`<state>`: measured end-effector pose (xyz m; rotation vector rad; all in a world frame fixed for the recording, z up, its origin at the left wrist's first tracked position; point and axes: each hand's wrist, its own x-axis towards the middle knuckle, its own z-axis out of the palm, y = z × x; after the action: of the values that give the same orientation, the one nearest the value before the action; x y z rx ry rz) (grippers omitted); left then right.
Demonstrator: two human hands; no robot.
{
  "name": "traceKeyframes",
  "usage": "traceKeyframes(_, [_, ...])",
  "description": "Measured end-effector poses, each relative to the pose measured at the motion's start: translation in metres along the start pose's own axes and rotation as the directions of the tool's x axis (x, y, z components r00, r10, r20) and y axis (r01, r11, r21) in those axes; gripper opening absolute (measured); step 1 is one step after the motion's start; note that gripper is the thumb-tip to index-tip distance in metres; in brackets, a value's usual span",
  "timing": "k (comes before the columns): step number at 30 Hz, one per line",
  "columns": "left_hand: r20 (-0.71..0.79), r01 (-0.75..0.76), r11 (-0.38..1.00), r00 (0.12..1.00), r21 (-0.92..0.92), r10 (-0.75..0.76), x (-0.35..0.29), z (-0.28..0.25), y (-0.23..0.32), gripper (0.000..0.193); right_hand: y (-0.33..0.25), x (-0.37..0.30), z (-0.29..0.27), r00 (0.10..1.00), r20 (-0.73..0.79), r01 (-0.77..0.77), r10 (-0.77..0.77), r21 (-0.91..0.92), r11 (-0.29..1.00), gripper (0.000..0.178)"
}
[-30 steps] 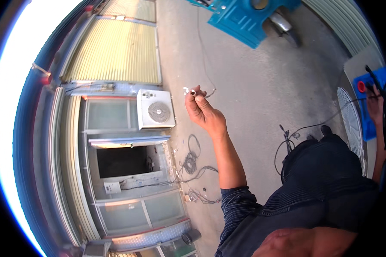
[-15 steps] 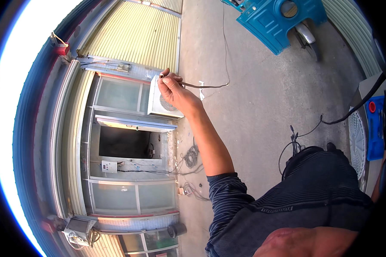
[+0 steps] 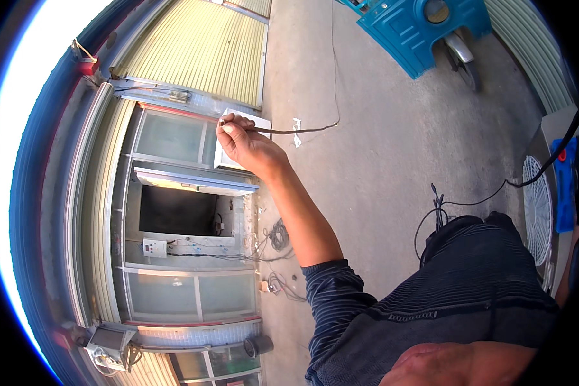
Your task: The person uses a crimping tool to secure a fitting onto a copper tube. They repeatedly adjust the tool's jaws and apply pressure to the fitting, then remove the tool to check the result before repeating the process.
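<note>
My left hand [image 3: 248, 141] is raised on an outstretched arm, its fingers closed around a dark cable [image 3: 302, 131]. A short end of the cable pokes out past the fingertips. On the other side it runs right to a joint, where a thinner wire [image 3: 335, 77] carries on toward the top edge. Behind the hand stands a white air conditioner unit [image 3: 258, 123], partly covered by it. Only a sliver of my right arm shows at the right rim; the right hand itself is out of sight.
A blue three-wheeled vehicle [image 3: 405, 38] stands at top right. Cables [image 3: 439, 206] trail over the concrete near my legs, beside a white fan grille [image 3: 537, 209] and a blue tool case [image 3: 565, 186]. Coiled cable [image 3: 278, 237] lies by the building's open window [image 3: 177, 211].
My left hand has shifted a little to the left with the cable still in it. The whole view has also moved slightly, and less of the blue case shows.
</note>
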<state>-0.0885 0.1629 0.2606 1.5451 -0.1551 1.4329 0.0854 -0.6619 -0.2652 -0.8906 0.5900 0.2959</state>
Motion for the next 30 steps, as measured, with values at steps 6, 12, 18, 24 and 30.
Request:
traceKeyframes(6, [-0.097,-0.027,0.994,0.995,0.107,0.037,-0.024,-0.055,0.031,0.025,0.102,0.018,0.100,0.995,-0.074,-0.077,0.063,-0.200,0.977,0.020])
traceKeyframes(12, [-0.057,-0.044,0.998,0.997,0.049,0.046,-0.043,-0.073,0.004,0.026,0.168,-0.024,0.289,0.987,0.007,-0.152,0.162,-0.301,0.941,0.015])
traceKeyframes(18, [-0.065,-0.021,0.990,0.997,0.139,0.030,-0.078,-0.096,-0.005,0.025,0.254,-0.015,0.468,0.890,0.115,-0.270,0.442,-0.648,0.712,0.014])
traceKeyframes(24, [-0.079,-0.028,0.950,0.995,0.311,0.055,-0.085,-0.085,-0.030,0.019,0.409,0.109,0.624,0.787,0.291,0.075,0.544,-0.920,0.384,0.026])
traceKeyframes(30, [-0.183,-0.068,0.839,0.964,0.540,0.195,-0.076,-0.080,-0.048,0.027,0.605,0.149,0.839,0.534,0.459,0.366,0.710,-0.883,0.294,0.056])
